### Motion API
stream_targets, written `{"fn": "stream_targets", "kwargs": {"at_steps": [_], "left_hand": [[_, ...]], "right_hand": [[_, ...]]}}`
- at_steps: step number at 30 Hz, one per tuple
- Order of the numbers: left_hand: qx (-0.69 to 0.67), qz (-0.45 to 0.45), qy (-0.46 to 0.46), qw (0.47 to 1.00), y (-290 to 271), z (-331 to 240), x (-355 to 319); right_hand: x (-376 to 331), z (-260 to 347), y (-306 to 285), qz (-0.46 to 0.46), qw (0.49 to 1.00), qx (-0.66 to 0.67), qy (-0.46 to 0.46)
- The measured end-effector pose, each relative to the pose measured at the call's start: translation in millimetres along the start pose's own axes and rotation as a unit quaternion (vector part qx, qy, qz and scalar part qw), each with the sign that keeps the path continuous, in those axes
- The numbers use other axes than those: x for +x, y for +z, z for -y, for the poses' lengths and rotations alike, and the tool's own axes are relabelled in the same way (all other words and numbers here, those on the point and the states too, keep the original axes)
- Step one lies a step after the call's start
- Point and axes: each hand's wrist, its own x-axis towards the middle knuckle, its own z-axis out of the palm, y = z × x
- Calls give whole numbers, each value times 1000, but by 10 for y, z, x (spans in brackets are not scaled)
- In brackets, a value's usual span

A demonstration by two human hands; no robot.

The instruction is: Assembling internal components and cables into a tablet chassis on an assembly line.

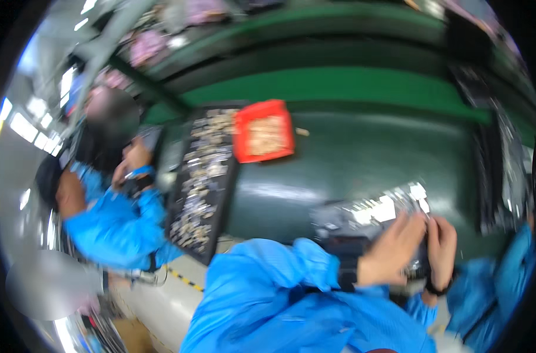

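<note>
A shiny, clear plastic bag (pixel 368 210) lies on the green worktop in front of me, with bright glare on it and dark contents that I cannot make out. My left hand (pixel 391 253) reaches across its near side, fingers stretched toward the bag's right end. Close beside it, my right hand (pixel 441 250) has its thumb and fingers bent at the same end. The fingertips of both hands meet the bag's edge there, closed on it as far as the blur shows. Dark bands circle both wrists below the blue sleeves.
A red bin (pixel 240 144) of small pale pieces stands left of centre, one loose piece (pixel 302 132) beside it. Left of that lies a long black tray (pixel 206 176) of many small parts. A co-worker in blue (pixel 115 226) sits at the left; black bagged items (pixel 494 170) lie at the right.
</note>
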Motion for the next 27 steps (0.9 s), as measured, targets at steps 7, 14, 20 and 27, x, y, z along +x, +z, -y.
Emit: {"fn": "stream_targets", "kwargs": {"at_steps": [7,14,20,27], "left_hand": [[107,-113,-22,988,372,-185,-198],[-134,-76,66,986,-73,-43,-201],[-209,-86,13,974,-694,379,-934],[-162,-108,-71,978,-72,477,-1089]], "right_hand": [[-135,-52,152,-42,987,-144,-50],[-163,-125,7,-45,955,280,88],[1038,169,-45,10,925,376,62],[3184,417,707,-68,919,389,17]]}}
